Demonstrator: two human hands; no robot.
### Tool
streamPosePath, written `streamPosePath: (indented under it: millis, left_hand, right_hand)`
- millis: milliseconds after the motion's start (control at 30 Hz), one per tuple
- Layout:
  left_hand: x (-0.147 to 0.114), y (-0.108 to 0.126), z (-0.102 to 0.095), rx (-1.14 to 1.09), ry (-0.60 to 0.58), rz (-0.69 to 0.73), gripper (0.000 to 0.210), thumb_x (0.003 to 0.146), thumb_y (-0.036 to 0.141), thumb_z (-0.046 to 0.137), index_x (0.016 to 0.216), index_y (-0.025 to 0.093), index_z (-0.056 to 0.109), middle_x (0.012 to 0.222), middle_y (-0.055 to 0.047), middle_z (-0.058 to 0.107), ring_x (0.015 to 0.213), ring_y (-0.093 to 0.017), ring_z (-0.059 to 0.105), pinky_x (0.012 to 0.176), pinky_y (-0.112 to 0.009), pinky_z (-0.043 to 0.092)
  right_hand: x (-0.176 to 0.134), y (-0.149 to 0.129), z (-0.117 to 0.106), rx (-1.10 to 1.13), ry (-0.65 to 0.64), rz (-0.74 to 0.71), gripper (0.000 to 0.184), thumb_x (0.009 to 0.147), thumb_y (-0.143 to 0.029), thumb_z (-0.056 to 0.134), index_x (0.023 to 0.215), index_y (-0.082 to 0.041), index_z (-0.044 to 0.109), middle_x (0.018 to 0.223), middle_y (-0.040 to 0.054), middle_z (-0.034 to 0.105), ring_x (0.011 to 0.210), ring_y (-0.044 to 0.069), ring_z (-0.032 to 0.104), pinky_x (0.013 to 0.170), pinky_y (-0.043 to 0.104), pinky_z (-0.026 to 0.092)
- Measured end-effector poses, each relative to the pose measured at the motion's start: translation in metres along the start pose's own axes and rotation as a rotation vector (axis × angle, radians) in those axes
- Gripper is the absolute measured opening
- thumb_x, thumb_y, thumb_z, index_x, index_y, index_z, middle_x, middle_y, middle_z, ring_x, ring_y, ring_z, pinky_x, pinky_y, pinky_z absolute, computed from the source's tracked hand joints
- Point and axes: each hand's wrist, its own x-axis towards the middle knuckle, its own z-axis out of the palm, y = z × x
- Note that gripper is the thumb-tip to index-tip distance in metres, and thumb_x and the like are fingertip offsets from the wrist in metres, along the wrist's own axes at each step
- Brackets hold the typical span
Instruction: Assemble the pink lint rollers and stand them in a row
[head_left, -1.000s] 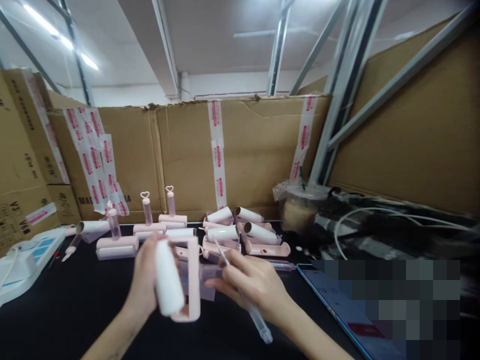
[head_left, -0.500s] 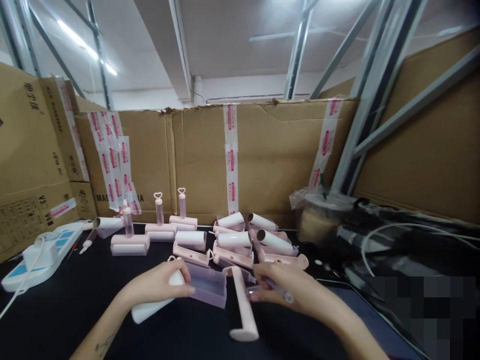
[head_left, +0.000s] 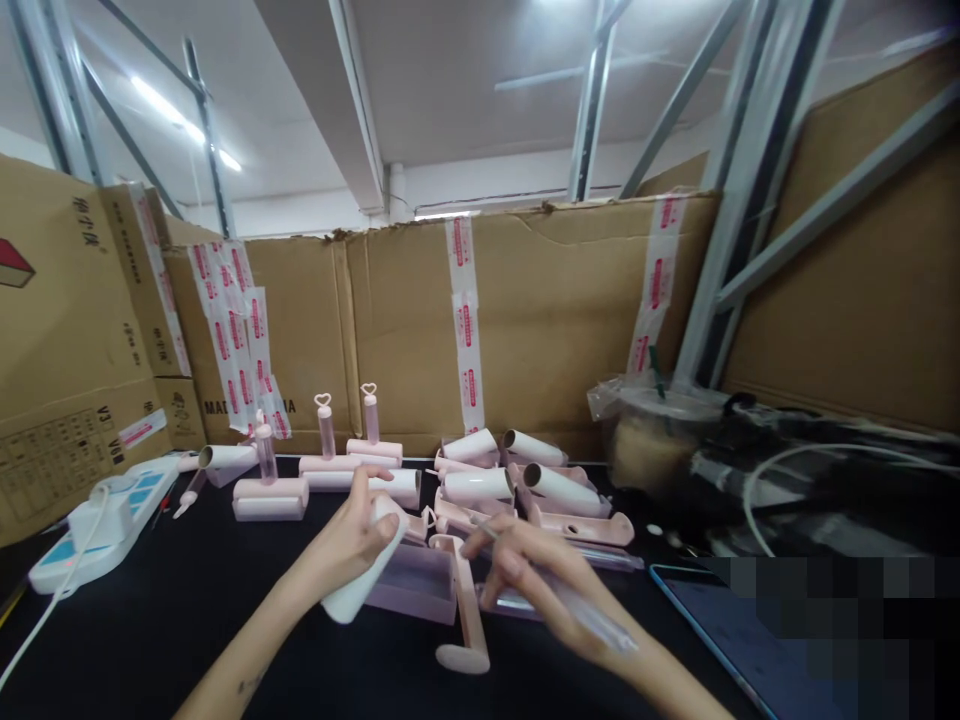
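My left hand (head_left: 356, 525) is closed around a white lint roll (head_left: 358, 590), held tilted above the black table. Beneath it lies a translucent purple cover (head_left: 416, 590), an open box shape. My right hand (head_left: 536, 575) is closed on a clear plastic handle (head_left: 600, 622) that sticks out behind the palm. Its fingertips are close to a pink lint roller frame (head_left: 469, 605); whether they touch it I cannot tell. Another clear piece (head_left: 510, 600) lies under that hand, partly hidden. Several white rolls (head_left: 478, 485) rest on pink frames behind my hands.
Assembled pink lint rollers (head_left: 270, 495) with heart-shaped handle ends stand at back left. A white power strip (head_left: 105, 560) lies at far left. To the right are a tablet (head_left: 712, 630) and a bagged drink cup (head_left: 649, 445). Cardboard (head_left: 555, 320) walls the back.
My left hand has raised the white roll and swung it more upright, moving right. My right hand's fingers have spread somewhat, and the clear handle shows further past the palm. The pink frame has turned slightly.
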Motion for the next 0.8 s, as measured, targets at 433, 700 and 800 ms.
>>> streamPosePath:
  millis: [433,700,800]
  left_hand:
    - [-0.011,0.000,0.022,-0.316,-0.109,-0.189,0.029,0.080,0.041,0.044,0.103,0.024,0.036,0.066,0.001,0.059,0.048,-0.013,0.054,0.043,-0.019,0.040]
    - [-0.010,0.000,0.019,-0.197,-0.130,-0.159,0.026,0.081,0.034,0.041,0.104,0.023,0.036,0.067,0.001,0.057,0.052,-0.014,0.053,0.052,-0.023,0.042]
    - [-0.012,-0.004,0.014,0.029,-0.074,-0.034,0.026,0.078,0.029,0.048,0.102,0.022,0.043,0.075,-0.001,0.058,0.070,-0.019,0.057,0.072,-0.029,0.043]
  right_hand:
    - [-0.007,0.004,0.027,0.136,-0.165,0.012,0.040,0.095,-0.029,0.030,0.069,-0.016,0.057,0.072,0.0048,0.059,0.071,0.014,0.055,0.071,0.027,0.045]
    - [-0.007,-0.001,0.025,0.175,-0.221,0.054,0.038,0.094,-0.028,0.031,0.069,-0.016,0.056,0.071,0.0042,0.059,0.071,0.014,0.056,0.070,0.027,0.045]
    - [-0.006,-0.005,0.024,0.202,-0.259,0.134,0.040,0.095,-0.027,0.028,0.069,-0.016,0.056,0.065,0.0020,0.057,0.066,0.013,0.057,0.067,0.025,0.046]
